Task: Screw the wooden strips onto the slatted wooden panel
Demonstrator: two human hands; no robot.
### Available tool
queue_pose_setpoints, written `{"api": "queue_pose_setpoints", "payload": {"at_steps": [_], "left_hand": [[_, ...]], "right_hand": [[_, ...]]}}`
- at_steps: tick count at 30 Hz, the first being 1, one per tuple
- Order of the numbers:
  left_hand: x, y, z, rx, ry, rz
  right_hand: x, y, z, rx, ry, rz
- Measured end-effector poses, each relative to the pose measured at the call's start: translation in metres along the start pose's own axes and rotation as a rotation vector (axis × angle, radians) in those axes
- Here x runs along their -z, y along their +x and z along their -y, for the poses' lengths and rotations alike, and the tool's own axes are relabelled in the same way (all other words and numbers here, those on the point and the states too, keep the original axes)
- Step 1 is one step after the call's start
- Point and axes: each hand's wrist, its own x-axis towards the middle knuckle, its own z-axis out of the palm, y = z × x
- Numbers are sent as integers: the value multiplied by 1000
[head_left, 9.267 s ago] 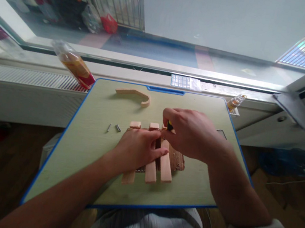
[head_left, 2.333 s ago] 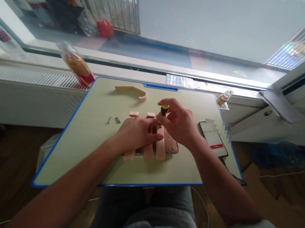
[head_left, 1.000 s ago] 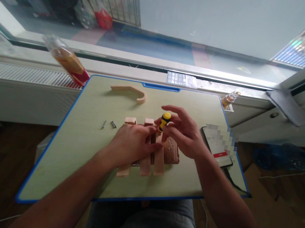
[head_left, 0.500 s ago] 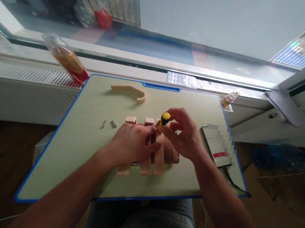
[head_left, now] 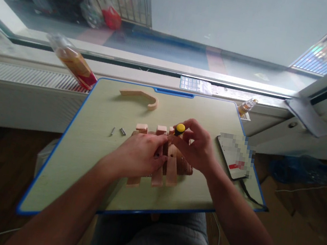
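Observation:
My right hand (head_left: 198, 146) is closed on a small screwdriver (head_left: 180, 129) with a yellow-and-black handle, its tip hidden by the fingers. It is over the far side of a brown wooden piece (head_left: 185, 165). Several pale wooden strips (head_left: 171, 173) with curled far ends lie across that piece. My left hand (head_left: 138, 151) rests on the strips, thumb and fingers closed round one of them near the screwdriver. To its left lie two small metal pieces, one thicker (head_left: 122, 131) and one thin, screw-like (head_left: 113, 131). Another hooked wooden strip (head_left: 139, 94) lies farther back.
The table (head_left: 80, 159) has a blue rim. A phone (head_left: 230, 158) with a strap lies on its right side. Beyond the table, bottles (head_left: 77, 65) stand at left and right, and a gridded plastic packet (head_left: 191, 84) lies on the window sill.
The screwdriver handle has tilted and shifted slightly to the right and down with my right hand's fingers. My left hand keeps its place on the strips.

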Motion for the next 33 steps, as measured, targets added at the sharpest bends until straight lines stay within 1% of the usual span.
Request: {"api": "queue_pose_setpoints", "payload": {"at_steps": [3,12,15,19,22,26,29,33], "left_hand": [[0,1,-2,-2,-2,3],[-3,0,-1,-3,18,-37],[-4,0,-1,8,6,-44],[-6,1,-1,44,-3,-52],[-6,-1,-1,57,-13,-68],[-7,-9,0,57,-116,-110],[-8,-16,1,30,-218,-154],[-6,-28,-2,23,-286,-160]], "right_hand": [[-3,1,-3,-7,-21,-21],[-11,6,-9,-20,40,-55],[-13,6,-11,-20,5,-92],[-16,5,-11,16,-85,-164],[-20,6,-10,17,-73,-173],[-20,5,-1,-16,-38,-169],[-17,3,7,-32,-60,-174],[-14,-1,15,32,-84,-223]]}}
